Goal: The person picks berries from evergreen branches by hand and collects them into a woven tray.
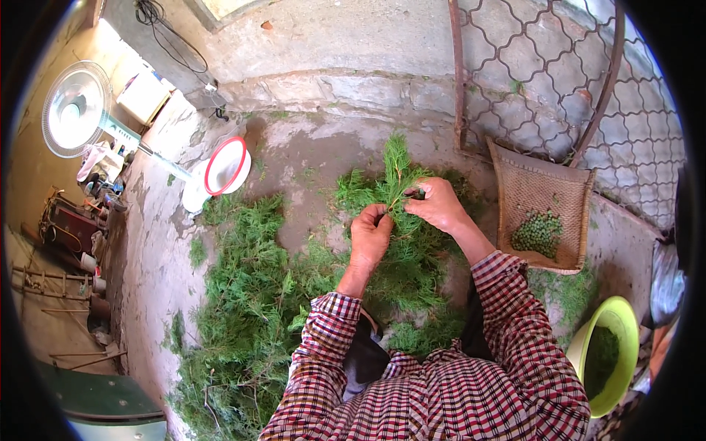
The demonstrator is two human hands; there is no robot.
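Between my two hands stands a green conifer sprig (398, 165) with flat, scaly leaves. My left hand (372, 231) pinches its stem at the lower end. My right hand (438, 204) has thumb and finger closed on the sprig's right side, a little higher. Beneath both hands lies a heap of similar cut branches (405, 275), and a larger pile of conifer branches (242, 297) spreads over the floor to the left. A woven scoop-shaped basket (538, 193) to the right holds small round green cones or berries (538, 234).
A yellow-green bucket (629, 353) with green matter inside stands at lower right. Beyond the left pile are a white basin with a red rim (227, 165) and a standing fan (77, 109). A metal lattice gate (551, 71) leans behind the basket, beside a concrete wall (342, 41).
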